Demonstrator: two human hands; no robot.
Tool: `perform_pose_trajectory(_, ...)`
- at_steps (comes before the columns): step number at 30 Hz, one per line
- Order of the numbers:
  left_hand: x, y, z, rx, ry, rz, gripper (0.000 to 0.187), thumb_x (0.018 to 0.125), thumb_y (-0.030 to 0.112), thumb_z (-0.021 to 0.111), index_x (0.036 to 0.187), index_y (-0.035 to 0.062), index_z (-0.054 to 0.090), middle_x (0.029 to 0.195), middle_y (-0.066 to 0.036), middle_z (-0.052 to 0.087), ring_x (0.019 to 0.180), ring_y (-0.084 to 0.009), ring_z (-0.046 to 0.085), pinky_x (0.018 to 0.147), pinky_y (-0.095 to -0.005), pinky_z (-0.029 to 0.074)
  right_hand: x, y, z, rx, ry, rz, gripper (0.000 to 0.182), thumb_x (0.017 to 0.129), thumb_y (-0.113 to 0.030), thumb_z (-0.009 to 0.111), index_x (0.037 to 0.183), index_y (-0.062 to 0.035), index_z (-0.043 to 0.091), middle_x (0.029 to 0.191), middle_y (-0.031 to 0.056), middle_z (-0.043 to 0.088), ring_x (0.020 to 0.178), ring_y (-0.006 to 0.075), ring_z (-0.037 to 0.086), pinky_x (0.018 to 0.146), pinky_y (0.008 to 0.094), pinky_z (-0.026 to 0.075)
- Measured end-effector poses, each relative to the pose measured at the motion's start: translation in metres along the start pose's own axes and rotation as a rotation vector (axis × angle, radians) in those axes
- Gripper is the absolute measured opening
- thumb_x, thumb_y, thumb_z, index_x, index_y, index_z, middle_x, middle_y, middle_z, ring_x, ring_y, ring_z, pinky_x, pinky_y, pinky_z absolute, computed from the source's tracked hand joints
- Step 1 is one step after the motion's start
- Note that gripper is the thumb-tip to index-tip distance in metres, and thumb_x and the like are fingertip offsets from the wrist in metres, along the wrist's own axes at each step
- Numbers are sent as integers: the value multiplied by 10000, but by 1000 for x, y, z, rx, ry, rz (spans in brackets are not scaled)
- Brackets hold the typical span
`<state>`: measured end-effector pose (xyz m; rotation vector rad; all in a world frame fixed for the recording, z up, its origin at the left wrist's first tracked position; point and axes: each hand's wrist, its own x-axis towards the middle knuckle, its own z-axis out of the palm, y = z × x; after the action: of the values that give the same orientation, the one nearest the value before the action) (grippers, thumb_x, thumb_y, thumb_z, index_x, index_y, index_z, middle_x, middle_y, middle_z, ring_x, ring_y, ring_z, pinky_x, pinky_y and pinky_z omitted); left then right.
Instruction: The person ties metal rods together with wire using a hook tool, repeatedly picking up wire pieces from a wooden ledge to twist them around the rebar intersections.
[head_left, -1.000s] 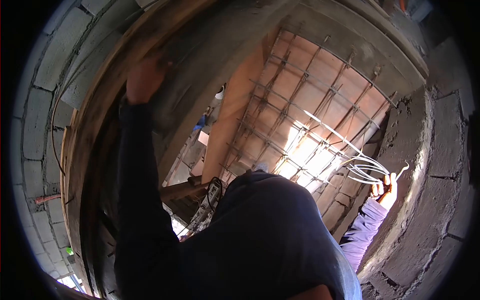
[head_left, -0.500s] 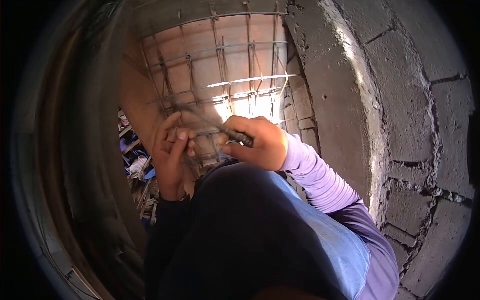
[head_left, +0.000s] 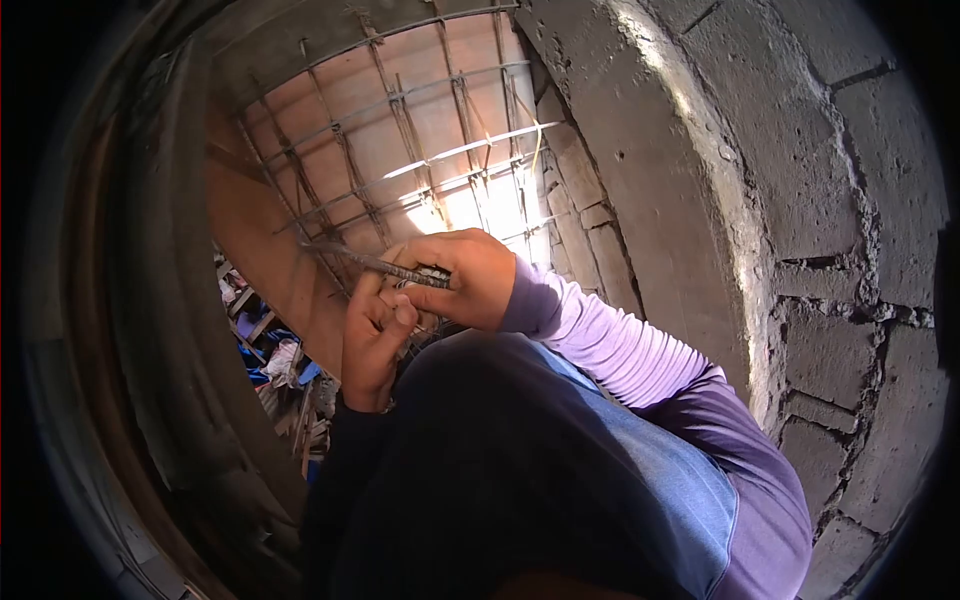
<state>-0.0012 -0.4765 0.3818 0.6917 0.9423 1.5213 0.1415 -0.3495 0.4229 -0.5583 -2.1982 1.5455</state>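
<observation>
Hands (head_left: 375,335) (head_left: 465,275) meet at rebar mesh (head_left: 400,150), right apparently gripping tool (head_left: 385,266).

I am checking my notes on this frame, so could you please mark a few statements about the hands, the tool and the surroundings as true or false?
1. The right hand grips a thin dark ribbed metal tool. True.
2. The left hand rests on the grey block wall. False: it sits just under the right hand, before the rusty steel rebar grid.
3. The right sleeve is lilac. True.
4. The rebar grid lies in shade throughout. False: sunlight strikes part of it.
</observation>
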Motion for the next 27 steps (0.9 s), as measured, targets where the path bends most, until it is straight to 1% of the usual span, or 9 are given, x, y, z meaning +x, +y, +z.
perform_pose_trajectory(4, 4, 29, 22, 190, 53, 2, 560, 960, 156, 680, 1403, -64, 416, 852, -29, 585, 714, -91, 557, 666, -241, 476, 1, 16, 10, -141, 198, -271, 251, 817, -144, 804, 1015, -38, 692, 928, 116, 688, 882, 276, 676, 724, 381, 510)
perform_pose_trajectory(12, 38, 22, -88, -11, 456, 139, 395, 965, 124, 648, 1309, -52, 567, 656, 38, 502, 567, -58, 470, 553, -202, 396, -40, 34, -90, 6, 780, 103, 144, 956, -168, 694, 968, -26, 675, 776, -46, 584, 683, 25, 488, 618, 201, 390)
perform_pose_trajectory(15, 45, -19, -150, 213, 613, 71, 256, 978, 154, 639, 1165, -17, 671, 700, 0, 546, 582, -85, 512, 579, -247, 432, -82, 46, -127, 103, 1019, 277, 104, 938, -173, 733, 940, -80, 688, 718, -100, 522, 591, -14, 393, 522, 183, 273)
perform_pose_trajectory(17, 38, -68, -202, 474, 634, -232, 261, 959, 216, 667, 1107, 4, 707, 738, -5, 571, 610, -118, 544, 604, -289, 465, -108, 53, -138, 73, 1106, 293, 126, 932, -202, 747, 952, -90, 694, 695, -106, 504, 536, -8, 369, 482, 187, 252)
perform_pose_trajectory(19, 11, -149, -266, 665, 548, -310, 267, 943, 234, 675, 1086, 14, 725, 834, -51, 677, 717, -151, 630, 678, -331, 513, -133, 64, -146, 114, 1133, 287, 138, 934, -213, 746, 904, -103, 669, 678, -103, 501, 528, -8, 378, 476, 186, 261)
perform_pose_trajectory(21, -37, -210, -297, 1004, 337, -302, 208, 898, 242, 693, 988, 61, 741, 728, -72, 671, 577, -116, 581, 530, -300, 459, -147, 69, -144, 114, 1166, 320, 161, 935, -219, 745, 870, -108, 649, 664, -102, 494, 523, -8, 378, 472, 187, 264)
perform_pose_trajectory(23, -87, -285, -372, 1273, -35, -703, 246, 898, 195, 656, 1047, 20, 742, 751, -132, 686, 577, -144, 608, 539, -335, 484, -162, 72, -141, -10, 1083, 458, 221, 943, -220, 734, 804, -126, 590, 639, -102, 473, 507, -8, 358, 468, 188, 254)
perform_pose_trajectory(25, -97, -233, -301, 1047, -89, -1065, 291, 876, 122, 611, 1116, 14, 735, 720, -129, 670, 582, -152, 624, 534, -331, 488, -165, 68, -132, 4, 1065, 574, 269, 954, -225, 719, 772, -139, 540, 619, -105, 437, 507, -8, 335, 468, 195, 226)
perform_pose_trajectory(27, -109, -231, -300, 912, -77, -1051, 342, 856, 84, 575, 1157, 10, 720, 751, -157, 700, 593, -193, 663, 574, -350, 520, -179, 74, -134, -5, 999, 602, 294, 952, -226, 720, 760, -134, 518, 624, -112, 405, 527, -9, 319, 480, 204, 211)
